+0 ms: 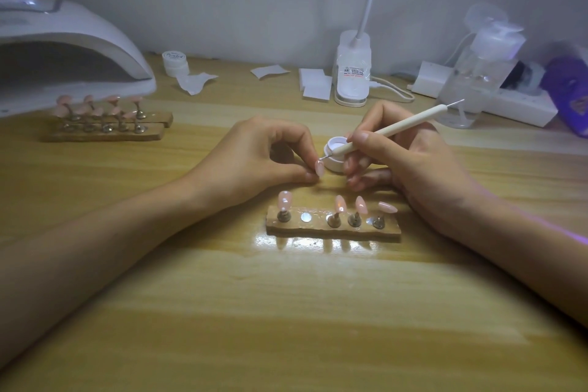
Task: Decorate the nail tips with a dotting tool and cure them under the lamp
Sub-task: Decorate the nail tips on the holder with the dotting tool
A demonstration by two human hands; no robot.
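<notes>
Mid-tabletop [286,312], the left hand [261,156] pinches a pink nail tip [319,168] between thumb and forefinger. The right hand [410,153] grips the white dotting tool [388,130] like a pen, its metal point at the tip's upper edge. An open white jar [335,165] sits just beside the tip at three o'clock. At six o'clock of the hands, a wooden holder [334,229] carries four more tips (one magnet bare). The curing lamp [73,51] stands at ten o'clock, well apart.
</notes>
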